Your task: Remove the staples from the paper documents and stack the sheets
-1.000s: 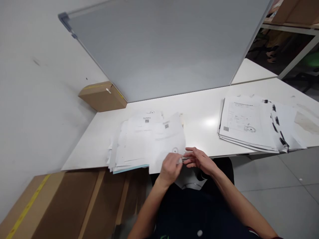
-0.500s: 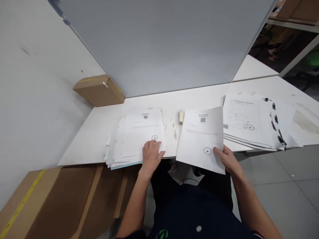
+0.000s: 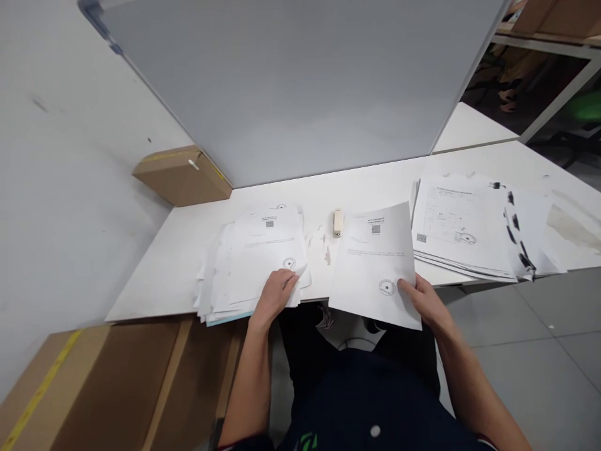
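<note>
On my feed the small cream block (image 3: 337, 223) sits on the white table (image 3: 375, 181), and I place everything by it. The loose sheet (image 3: 370, 263) is just to its right and nearer the wearer, its lower end reaching past the table's near edge. I have the right hand (image 3: 429, 307) pinching its right edge low down, thumb on the printed face, other fingers mostly hidden behind — a hold that, I judge, leaves most of the print uncovered. How much of the page rests on the table I cannot tell.

The left hand (image 3: 277, 293) is left of the block and nearer the wearer, at the lower right corner of the left stack (image 3: 220, 294). Its curled fingers touch the top page (image 3: 265, 241); whether they have closed on it I can't make out. A corner seems the easiest place to get hold of one page.

The loose sheet's long axis runs away from the wearer, past the block toward the whiteboard (image 3: 300, 94). Its QR code (image 3: 375, 229) is at the far end, its round seal (image 3: 387, 287) near the thumb — so it reads upright for the wearer. The right stack (image 3: 457, 213) lies well right of the block, perhaps to keep the piles separate.
</note>
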Action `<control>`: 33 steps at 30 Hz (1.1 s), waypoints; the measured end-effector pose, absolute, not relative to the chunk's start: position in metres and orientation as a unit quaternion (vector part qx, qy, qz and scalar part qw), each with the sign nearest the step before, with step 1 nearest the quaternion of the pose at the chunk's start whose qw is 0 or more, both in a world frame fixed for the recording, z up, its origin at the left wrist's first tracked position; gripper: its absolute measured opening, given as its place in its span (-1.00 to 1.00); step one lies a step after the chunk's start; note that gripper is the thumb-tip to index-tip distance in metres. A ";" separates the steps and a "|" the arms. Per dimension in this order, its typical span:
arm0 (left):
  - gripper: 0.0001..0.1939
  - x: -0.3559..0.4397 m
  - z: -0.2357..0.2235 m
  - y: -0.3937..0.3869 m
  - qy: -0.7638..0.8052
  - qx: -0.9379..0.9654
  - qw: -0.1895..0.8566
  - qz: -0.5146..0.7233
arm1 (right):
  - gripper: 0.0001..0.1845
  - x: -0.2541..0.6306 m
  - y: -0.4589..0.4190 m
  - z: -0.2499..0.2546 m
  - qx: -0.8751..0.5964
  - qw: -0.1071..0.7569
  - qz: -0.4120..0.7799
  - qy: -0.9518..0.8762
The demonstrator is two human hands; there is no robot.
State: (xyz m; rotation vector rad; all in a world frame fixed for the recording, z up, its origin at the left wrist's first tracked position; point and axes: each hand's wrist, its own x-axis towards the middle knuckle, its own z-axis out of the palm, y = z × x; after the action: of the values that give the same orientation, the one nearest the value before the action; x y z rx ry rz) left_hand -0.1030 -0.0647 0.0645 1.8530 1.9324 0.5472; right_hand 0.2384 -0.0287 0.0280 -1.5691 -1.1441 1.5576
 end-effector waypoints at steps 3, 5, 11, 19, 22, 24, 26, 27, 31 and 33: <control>-0.69 -0.103 0.067 -0.063 0.735 0.591 0.216 0.254 | -0.49 0.238 -0.030 0.030 -0.595 0.324 0.598 -0.427; -0.69 -0.102 0.067 -0.063 0.755 0.532 0.223 0.312 | -0.50 0.238 -0.030 0.030 -0.591 0.331 0.605 -0.417; -0.79 -0.079 0.078 -0.066 0.709 0.538 0.133 0.435 | -0.53 0.238 -0.032 0.030 -0.590 0.341 0.637 -0.361; -0.72 0.020 0.064 -0.073 0.397 0.821 0.078 0.404 | -0.66 0.236 -0.038 0.032 -0.555 0.375 0.698 -0.254; -0.77 0.051 0.047 -0.077 0.330 0.870 0.078 0.358 | -0.69 0.237 -0.041 0.034 -0.539 0.389 0.713 -0.224; -0.79 0.065 0.038 -0.079 0.316 0.883 0.085 0.335 | -0.65 0.238 -0.042 0.035 -0.524 0.393 0.721 -0.224; -0.80 0.075 0.034 -0.081 0.313 0.887 0.096 0.325 | -0.60 0.239 -0.044 0.034 -0.518 0.398 0.716 -0.246; -0.80 0.077 0.034 -0.082 0.312 0.888 0.106 0.322 | -0.60 0.241 -0.045 0.032 -0.518 0.403 0.707 -0.264; -0.76 0.071 0.040 -0.078 0.336 0.868 0.162 0.327 | -0.58 0.247 -0.049 0.021 -0.536 0.409 0.659 -0.332; -0.72 0.058 0.042 -0.072 0.419 0.820 0.174 0.349 | -0.59 0.252 -0.051 0.015 -0.558 0.396 0.646 -0.339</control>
State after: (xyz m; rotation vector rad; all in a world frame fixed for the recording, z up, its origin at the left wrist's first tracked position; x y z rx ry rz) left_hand 0.0582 -0.0720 0.0422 2.3259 1.1870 0.9886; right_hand 0.2520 -0.0514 0.0155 -1.4128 -0.8600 1.6358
